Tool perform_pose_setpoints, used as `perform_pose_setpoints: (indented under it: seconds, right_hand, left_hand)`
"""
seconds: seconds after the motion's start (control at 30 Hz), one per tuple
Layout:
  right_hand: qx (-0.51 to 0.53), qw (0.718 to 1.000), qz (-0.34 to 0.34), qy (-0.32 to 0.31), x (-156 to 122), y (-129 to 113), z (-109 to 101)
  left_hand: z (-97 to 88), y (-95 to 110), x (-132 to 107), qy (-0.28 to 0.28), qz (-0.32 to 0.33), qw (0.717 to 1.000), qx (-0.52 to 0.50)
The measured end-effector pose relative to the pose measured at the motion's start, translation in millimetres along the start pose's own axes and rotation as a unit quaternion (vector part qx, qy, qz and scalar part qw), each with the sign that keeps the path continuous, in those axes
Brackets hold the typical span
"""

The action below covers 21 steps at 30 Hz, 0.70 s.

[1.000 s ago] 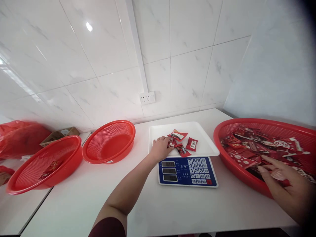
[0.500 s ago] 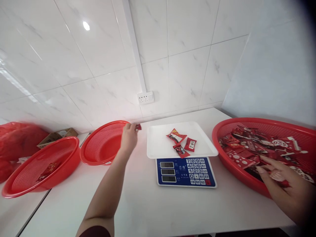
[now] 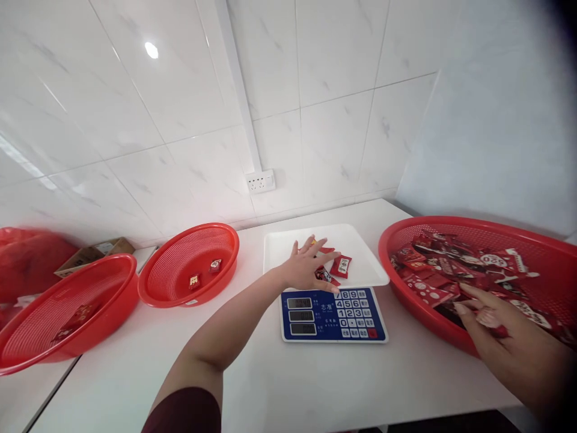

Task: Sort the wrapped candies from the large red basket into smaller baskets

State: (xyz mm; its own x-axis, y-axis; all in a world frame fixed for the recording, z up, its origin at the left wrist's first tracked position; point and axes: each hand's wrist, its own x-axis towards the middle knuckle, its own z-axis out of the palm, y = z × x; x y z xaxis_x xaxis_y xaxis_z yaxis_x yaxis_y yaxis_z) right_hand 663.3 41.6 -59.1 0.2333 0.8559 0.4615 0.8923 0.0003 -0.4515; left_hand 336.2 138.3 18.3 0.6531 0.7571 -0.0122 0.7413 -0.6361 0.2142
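My left hand (image 3: 307,264) is open, its fingers spread over small red packets on the white tray (image 3: 276,255) of a blue scale (image 3: 315,322). One packet (image 3: 341,266) shows beside the fingertips; others are partly covered by the hand. My right hand (image 3: 511,343) is closed on a small red packet (image 3: 488,319) at the near rim of a large red basket (image 3: 433,224) on the right. That basket holds a heap of red packets. In the middle red basket (image 3: 155,264) lie two small packets, one of them a red packet (image 3: 215,265).
At the far left stands another red basket (image 3: 108,273) with a few packets inside. Behind it are a red plastic bag (image 3: 36,258) and a cardboard box (image 3: 97,252). A tiled wall with a socket (image 3: 260,181) backs the white table (image 3: 279,385).
My left hand has let go of its red packet and moved right, from the middle basket to the scale tray. Two packets now show in that basket. My right hand has barely moved.
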Motion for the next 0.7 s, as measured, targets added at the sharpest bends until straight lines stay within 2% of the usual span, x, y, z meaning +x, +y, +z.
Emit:
perform_pose_setpoints:
  seconds: [0.07, 0.1, 0.23, 0.4, 0.57, 0.7]
  right_hand:
    - [-0.001, 1.000, 0.017, -0.019, 1, -8, -7]
    - [0.000, 0.999, 0.029, -0.029, 1, -11, -9]
    - [0.012, 0.995, 0.070, -0.064, 1, -17, -13]
    - [0.017, 0.994, 0.073, -0.076, 2, -18, -12]
    - [0.017, 0.996, 0.063, -0.066, 2, -20, -13]
    - [0.024, 0.995, 0.064, -0.071, 1, -20, -13]
  left_hand:
    - [4.2, 5, 18, -0.048, 0.023, 0.998, 0.030]
    - [6.0, 6, 25, -0.051, 0.024, 0.997, 0.049]
    - [12.8, 5, 40, -0.004, 0.016, 0.995, 0.103]
    - [18.7, -2, 46, 0.041, -0.014, 0.988, 0.148]
    - [12.4, -14, 42, 0.059, -0.029, 0.983, 0.169]
    - [-15.0, -35, 14, 0.107, -0.087, 0.975, 0.175]
